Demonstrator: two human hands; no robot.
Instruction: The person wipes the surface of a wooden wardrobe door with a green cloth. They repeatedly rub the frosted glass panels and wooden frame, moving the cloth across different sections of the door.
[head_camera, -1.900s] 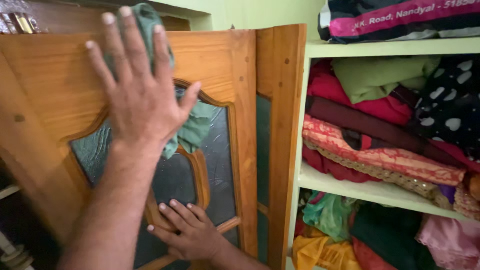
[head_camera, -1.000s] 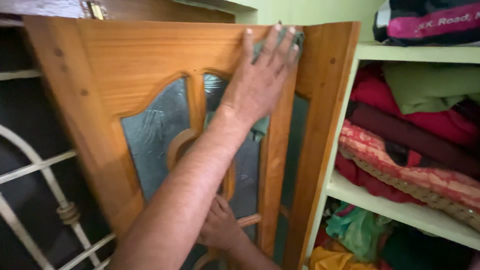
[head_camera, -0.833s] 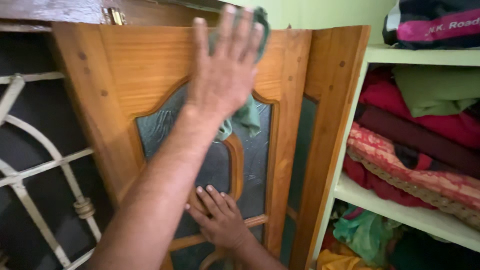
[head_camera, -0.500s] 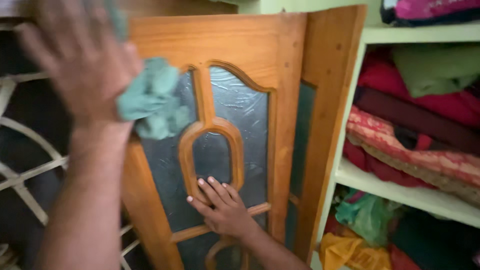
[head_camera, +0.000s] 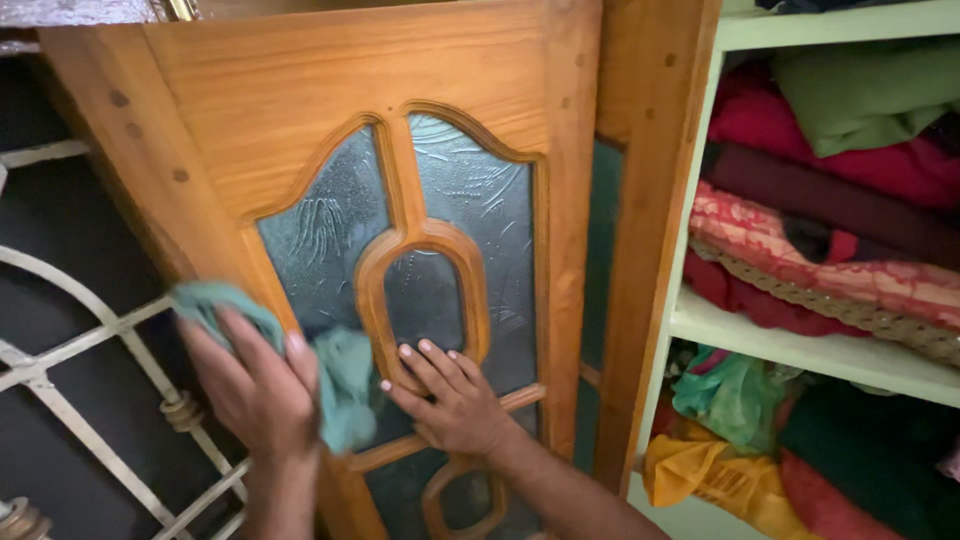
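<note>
A wooden window shutter (head_camera: 330, 90) with textured glass panes (head_camera: 322, 240) and an oval wooden trim fills the middle of the view. My left hand (head_camera: 250, 390) presses a green cloth (head_camera: 345, 385) against the shutter's lower left frame, beside the glass. My right hand (head_camera: 450, 405) lies flat on the bottom of the oval trim, fingers spread and pointing up, holding nothing.
A white metal window grille (head_camera: 90, 330) stands to the left, behind the shutter. On the right are pale green shelves (head_camera: 800, 350) stacked with folded clothes (head_camera: 830, 200) in red, green and maroon, with more fabric (head_camera: 730, 400) below.
My left hand has swept the cloth from the shutter's top right across to the left and down to its lower left frame. My right hand has stayed on the oval trim.
</note>
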